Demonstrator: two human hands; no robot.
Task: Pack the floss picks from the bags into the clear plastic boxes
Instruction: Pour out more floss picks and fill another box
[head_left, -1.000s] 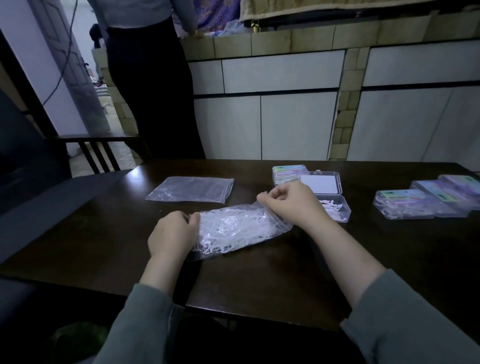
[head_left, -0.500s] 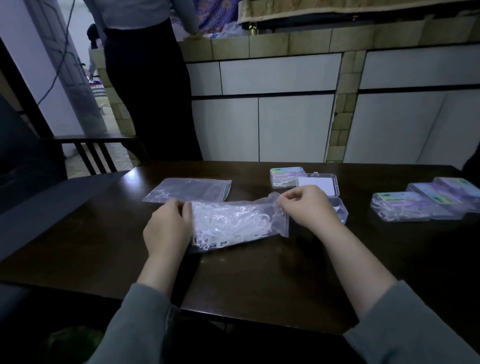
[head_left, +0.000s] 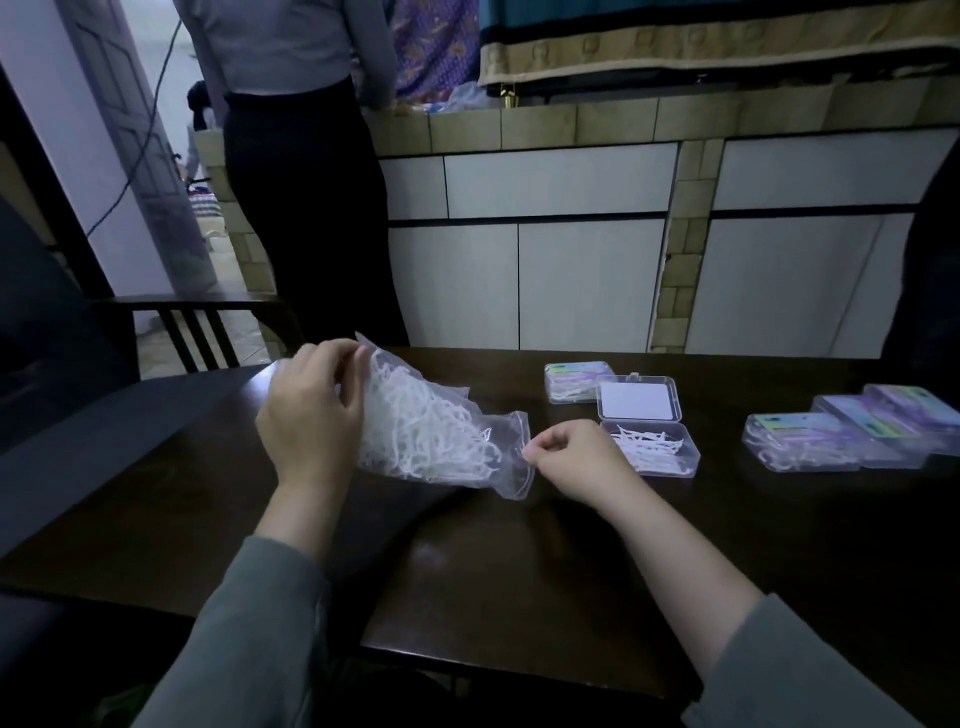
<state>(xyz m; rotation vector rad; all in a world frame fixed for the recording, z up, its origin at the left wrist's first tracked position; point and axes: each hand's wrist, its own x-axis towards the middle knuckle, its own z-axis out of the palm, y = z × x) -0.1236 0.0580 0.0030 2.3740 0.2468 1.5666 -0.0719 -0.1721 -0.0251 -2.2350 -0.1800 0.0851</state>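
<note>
A clear plastic bag (head_left: 441, 436) full of white floss picks hangs tilted above the dark table (head_left: 467, 571), its closed end high at the left and its mouth low at the right. My left hand (head_left: 311, 415) grips the raised end. My right hand (head_left: 571, 457) pinches the bag's mouth edge. Just right of that hand lies an open clear box (head_left: 660, 449) with a few white picks inside, its lid (head_left: 639, 400) folded back behind it.
A closed filled box (head_left: 576, 382) sits behind the open one. Several closed labelled boxes (head_left: 852, 431) lie at the table's right. A person in dark trousers (head_left: 306, 208) stands beyond the table's far left corner by a tiled counter. A dark chair (head_left: 197, 322) is at the left.
My left hand has lifted the bag's closed end up off the table, tipping the mouth down toward the right. My right hand has dropped lower, still on the mouth. The empty bag behind is now hidden.
</note>
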